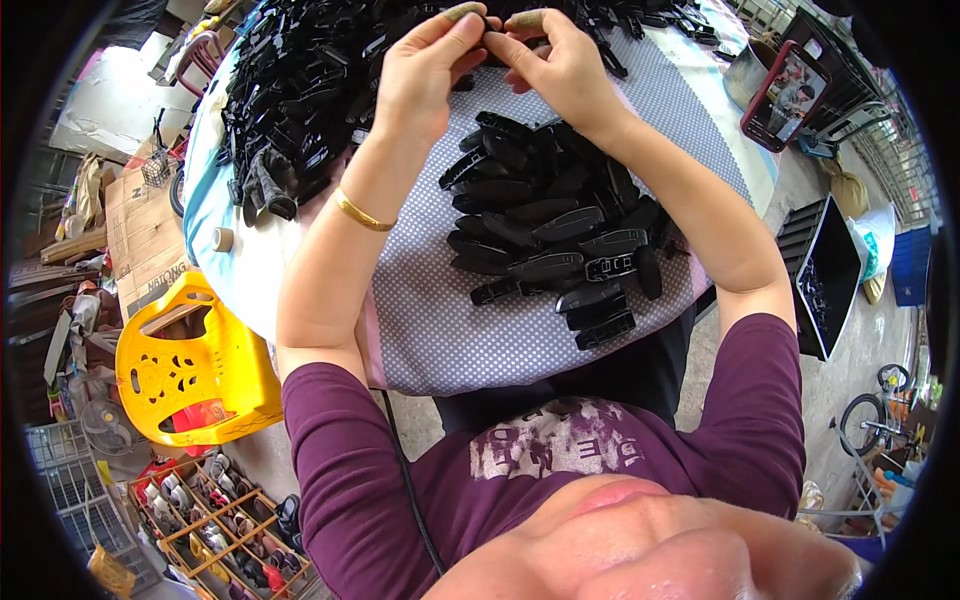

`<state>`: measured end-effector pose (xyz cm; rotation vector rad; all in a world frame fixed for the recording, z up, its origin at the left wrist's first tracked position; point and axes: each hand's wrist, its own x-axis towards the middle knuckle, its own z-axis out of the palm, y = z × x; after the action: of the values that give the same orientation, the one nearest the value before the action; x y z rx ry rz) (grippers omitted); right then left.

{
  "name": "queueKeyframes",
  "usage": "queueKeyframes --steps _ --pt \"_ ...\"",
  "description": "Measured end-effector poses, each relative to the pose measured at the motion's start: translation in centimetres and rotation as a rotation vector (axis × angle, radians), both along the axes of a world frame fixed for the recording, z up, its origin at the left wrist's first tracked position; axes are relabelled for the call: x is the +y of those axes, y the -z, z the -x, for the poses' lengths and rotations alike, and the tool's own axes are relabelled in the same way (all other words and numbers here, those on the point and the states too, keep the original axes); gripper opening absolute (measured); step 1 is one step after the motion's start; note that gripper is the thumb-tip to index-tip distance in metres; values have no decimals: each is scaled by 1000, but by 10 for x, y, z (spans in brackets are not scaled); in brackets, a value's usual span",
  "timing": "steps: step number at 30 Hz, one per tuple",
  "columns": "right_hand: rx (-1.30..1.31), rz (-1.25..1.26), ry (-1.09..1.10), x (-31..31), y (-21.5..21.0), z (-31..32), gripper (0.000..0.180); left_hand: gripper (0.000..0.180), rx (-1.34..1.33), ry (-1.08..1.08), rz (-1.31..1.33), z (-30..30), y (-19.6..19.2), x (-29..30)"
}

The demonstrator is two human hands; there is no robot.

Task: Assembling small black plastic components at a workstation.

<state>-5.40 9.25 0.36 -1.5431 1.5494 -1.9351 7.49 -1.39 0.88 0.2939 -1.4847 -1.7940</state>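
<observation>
The left hand (420, 80) and right hand (570, 82) are hovering close together over the far part of the desk (430, 345), their thumbs and forefingers pinching a small black plastic piece (490, 28) between them, beside the big dark heap (310, 90). Handling it well is calling for light, even pressure — one hand bracing the piece while the other is doing the work, the tan finger cots (525, 18) bearing squarely on its edges. The piece is perhaps lying with its long axis running from hand to hand, though the fingers are covering so much that I cannot tell which way it is pointing. Nearer the body, a loose pile of black plastic parts (570, 225) is sitting between the forearms — many of their long axes running roughly left to right.
</observation>
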Motion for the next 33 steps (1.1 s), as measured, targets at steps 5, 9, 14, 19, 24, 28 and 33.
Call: queueKeyframes --steps 5,9,14,19,24,28,33 --pt "112 -345 -344 1 -4 14 35 22 -48 41 102 -5 -8 -5" --pt "361 -176 -138 2 2 12 31 21 0 20 249 -1 -7 -1" --pt "473 -162 -74 3 -2 12 29 19 13 46 75 -2 -9 6" --pt "364 -516 -317 8 -41 72 36 21 -221 66 310 -14 -44 38" --pt "886 -925 245 13 -13 129 42 44 -644 324 1019 -23 -63 84" --pt "1016 -902 201 1 7 137 36 28 -537 164 883 -24 -34 51" --pt "1030 -741 161 7 -16 111 33 33 -803 -547 1554 -21 11 -16"
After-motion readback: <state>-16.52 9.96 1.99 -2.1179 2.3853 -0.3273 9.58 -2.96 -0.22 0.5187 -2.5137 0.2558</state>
